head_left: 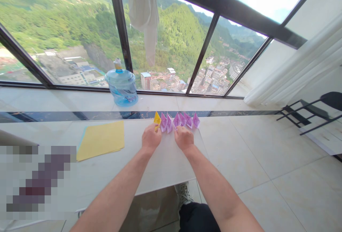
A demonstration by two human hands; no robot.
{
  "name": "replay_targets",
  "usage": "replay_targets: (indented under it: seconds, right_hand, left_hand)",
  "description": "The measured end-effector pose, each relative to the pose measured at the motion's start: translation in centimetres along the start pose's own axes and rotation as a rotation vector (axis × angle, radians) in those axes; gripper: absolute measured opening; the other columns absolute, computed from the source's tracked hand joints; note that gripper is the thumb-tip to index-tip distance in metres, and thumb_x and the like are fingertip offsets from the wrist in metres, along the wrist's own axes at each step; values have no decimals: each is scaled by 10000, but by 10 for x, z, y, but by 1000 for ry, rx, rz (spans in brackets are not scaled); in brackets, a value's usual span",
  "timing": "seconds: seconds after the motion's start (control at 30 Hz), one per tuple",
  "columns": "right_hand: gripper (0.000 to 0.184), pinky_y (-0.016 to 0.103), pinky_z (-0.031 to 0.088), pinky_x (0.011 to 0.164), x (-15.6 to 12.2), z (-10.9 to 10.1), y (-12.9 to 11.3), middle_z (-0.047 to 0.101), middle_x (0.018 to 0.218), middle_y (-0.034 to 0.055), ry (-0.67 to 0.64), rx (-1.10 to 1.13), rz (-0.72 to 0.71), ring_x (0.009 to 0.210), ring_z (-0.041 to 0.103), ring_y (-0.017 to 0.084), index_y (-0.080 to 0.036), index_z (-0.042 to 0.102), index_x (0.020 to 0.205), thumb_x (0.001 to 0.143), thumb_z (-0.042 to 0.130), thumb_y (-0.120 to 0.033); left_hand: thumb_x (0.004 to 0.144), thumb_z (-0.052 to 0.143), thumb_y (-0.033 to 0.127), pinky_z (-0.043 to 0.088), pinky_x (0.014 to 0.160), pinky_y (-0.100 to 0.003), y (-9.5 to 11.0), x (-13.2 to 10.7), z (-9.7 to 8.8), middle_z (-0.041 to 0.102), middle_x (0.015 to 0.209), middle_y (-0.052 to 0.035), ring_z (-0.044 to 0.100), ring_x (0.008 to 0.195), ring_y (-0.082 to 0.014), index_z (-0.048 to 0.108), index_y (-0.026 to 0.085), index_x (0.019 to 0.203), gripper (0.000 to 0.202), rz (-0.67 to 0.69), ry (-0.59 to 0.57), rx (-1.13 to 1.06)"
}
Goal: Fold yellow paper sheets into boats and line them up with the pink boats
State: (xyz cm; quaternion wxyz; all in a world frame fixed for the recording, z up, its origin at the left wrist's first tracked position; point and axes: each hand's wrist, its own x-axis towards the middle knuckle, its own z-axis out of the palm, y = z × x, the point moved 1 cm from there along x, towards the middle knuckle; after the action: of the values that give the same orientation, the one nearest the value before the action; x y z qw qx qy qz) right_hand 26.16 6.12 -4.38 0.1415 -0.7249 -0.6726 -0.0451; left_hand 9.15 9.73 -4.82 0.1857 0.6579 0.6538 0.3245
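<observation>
A row of folded paper boats stands along the far edge of the white table (157, 169). At its left end is a yellow paper boat (156, 117), its near tip pinched by the closed fingers of my left hand (151, 138). Several purple paper boats (188, 120) continue the row to the right, with a small gap in the middle. My right hand (184, 138) has its fingers closed on the near end of a purple paper boat (176, 121) just right of that gap. The fingertips of both hands are partly hidden.
Yellow paper sheets (103, 141) lie left of my hands. A blue water jug (122, 88) stands on the window ledge beyond the table. Right of the table are floor tiles (248, 153) and a black chair (315, 111). My shoe (184, 193) shows below the table edge.
</observation>
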Motion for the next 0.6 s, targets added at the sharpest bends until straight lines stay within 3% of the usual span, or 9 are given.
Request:
replay_targets:
  seconds: [0.3, 0.5, 0.6]
  right_hand:
    - [259, 248, 436, 703, -7, -2, -3, 727, 969, 95, 31, 31, -8, 848, 682, 189, -190, 663, 1141, 948, 550, -321]
    - [268, 253, 433, 691, -9, -5, -4, 730, 969, 78, 61, 45, -11, 839, 683, 191, -206, 663, 1143, 935, 569, -347]
    - [256, 255, 419, 678, -16, -11, -7, 729, 932, 57, 103, 87, -5, 807, 679, 186, -208, 679, 1121, 914, 592, -331]
  left_hand:
    - [873, 483, 213, 490, 862, -341, -3, -3, 4, 755, 1022, -106, 691, 973, -248, 689, 200, 1101, 308, 5, -47, 24]
    - [860, 528, 235, 499, 908, -349, -4, -4, 6, 749, 1052, -95, 685, 1007, -244, 679, 206, 1115, 298, 23, -12, -16]
    - [857, 532, 235, 495, 951, -365, -9, -9, -2, 730, 1107, -107, 672, 1031, -244, 674, 181, 1109, 294, 59, 35, -22]
